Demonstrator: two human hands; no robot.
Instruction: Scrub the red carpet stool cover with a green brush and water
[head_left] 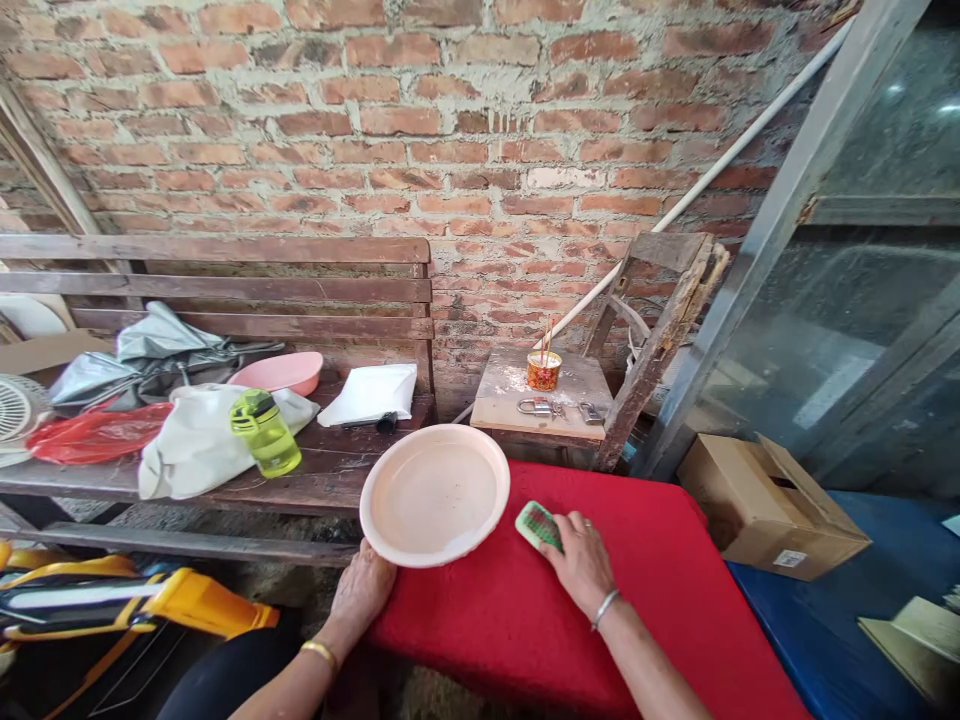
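Observation:
A pale pink basin (450, 556) stands over the left corner of the red-covered table (660, 600), with what looks like water inside and its left side jutting past the table edge. At its lower left rim is my left hand (364, 588), closed against the basin, the fingertips partly hidden under the rim. My right hand (583, 562) grips a green scrubbing brush (537, 524) over the red cloth, to the right of the basin. Its fingers wrap round the brush, whose green bristled face is partly visible.
A wooden bench (330, 470) holds a green water bottle (267, 435), a pink bowl (289, 372), bags and a white packet (369, 394). Beyond the table, a wooden chair (487, 395) bears a tin (544, 371) with sticks and padlocks (540, 407). A cardboard box (772, 510) sits right.

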